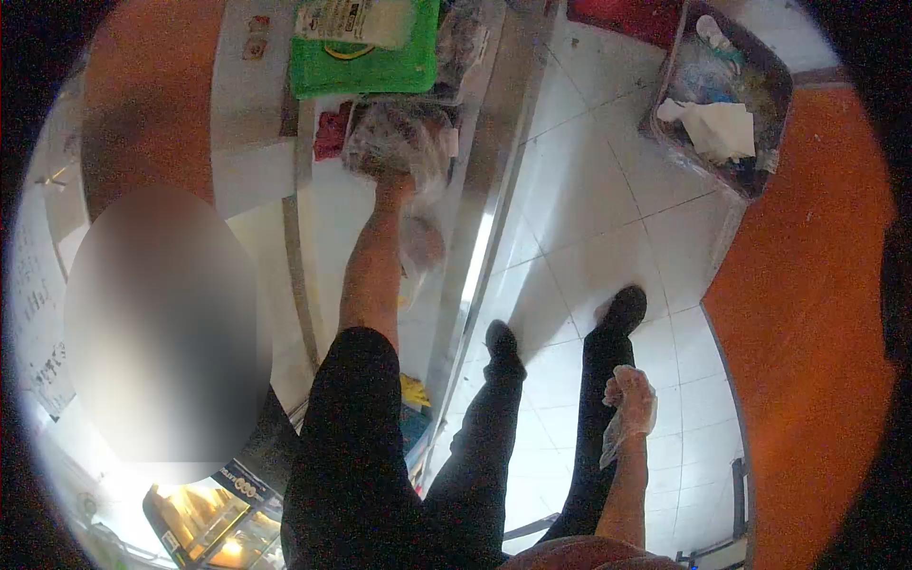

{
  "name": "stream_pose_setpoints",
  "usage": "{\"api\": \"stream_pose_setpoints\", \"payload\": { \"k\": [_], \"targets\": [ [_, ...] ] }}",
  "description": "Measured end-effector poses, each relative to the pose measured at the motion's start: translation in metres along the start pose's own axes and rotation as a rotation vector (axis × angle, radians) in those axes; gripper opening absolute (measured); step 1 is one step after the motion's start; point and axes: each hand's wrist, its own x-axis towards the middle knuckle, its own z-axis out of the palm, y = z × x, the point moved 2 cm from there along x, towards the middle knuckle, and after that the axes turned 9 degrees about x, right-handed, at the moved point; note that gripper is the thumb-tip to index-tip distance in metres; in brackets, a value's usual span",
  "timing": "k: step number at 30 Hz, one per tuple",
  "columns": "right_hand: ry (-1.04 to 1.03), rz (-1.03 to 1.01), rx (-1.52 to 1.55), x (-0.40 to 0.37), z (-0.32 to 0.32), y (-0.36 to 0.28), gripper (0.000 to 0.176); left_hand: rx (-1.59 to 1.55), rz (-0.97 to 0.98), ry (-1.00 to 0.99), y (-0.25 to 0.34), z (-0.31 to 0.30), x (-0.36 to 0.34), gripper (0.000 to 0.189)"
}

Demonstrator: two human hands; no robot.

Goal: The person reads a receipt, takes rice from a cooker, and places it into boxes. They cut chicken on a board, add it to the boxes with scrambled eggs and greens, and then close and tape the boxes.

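Note:
My left hand (391, 157) reaches forward over the counter into a clear plastic bag (404, 133), which sits in a dark container. Film covers the hand, so its fingers are hidden. Another clear bag with something brownish inside (421, 242) lies beside my left forearm. My right hand (631, 389) hangs low over the floor, in a loose clear plastic glove. Its fingers are curled in, and nothing shows between them. A green plastic tray (366, 71) bearing a pale printed packet (356, 21) stands just beyond the left hand.
A lined bin (655, 123) holding crumpled paper (717, 131) stands at upper right, beside an orange panel (807, 285). The counter's metal edge (494, 142) runs along the tiled floor (589, 218). A blurred person (166, 332) is at left, above a lit display case (204, 522).

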Motion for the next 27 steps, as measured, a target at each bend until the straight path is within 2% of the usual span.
{"api": "stream_pose_setpoints", "payload": {
  "k": [9,14,18,21,22,25,26,27],
  "targets": [
    [0.018,-0.015,0.056,-0.001,0.012,0.008,0.024,0.048,-0.065,0.388,-0.004,-0.007,-0.031,0.023],
    [-0.002,0.036,0.125,-0.003,0.013,0.005,0.023,-0.049,-0.112,0.641,-0.006,-0.036,-0.062,0.022],
    [-0.03,0.065,0.197,-0.001,0.017,0.008,0.023,-0.126,-0.112,0.842,0.004,-0.075,-0.117,0.02],
    [-0.032,-0.011,0.128,0.005,0.016,0.022,0.02,-0.299,-0.183,0.813,-0.018,-0.082,-0.135,0.024],
    [-0.016,0.061,0.118,0.01,0.014,0.029,0.02,-0.358,-0.208,0.791,-0.024,-0.082,-0.14,0.026],
    [-0.058,0.04,0.212,0.02,0.013,0.048,0.025,-0.56,-0.289,0.681,-0.021,-0.071,-0.16,0.039],
    [-0.051,0.039,0.2,0.018,0.011,0.05,0.025,-0.641,-0.248,0.689,-0.034,-0.068,-0.16,0.041],
    [-0.044,0.038,0.188,0.016,0.01,0.051,0.024,-0.566,-0.262,0.691,-0.03,-0.072,-0.17,0.04]
  ]
}}
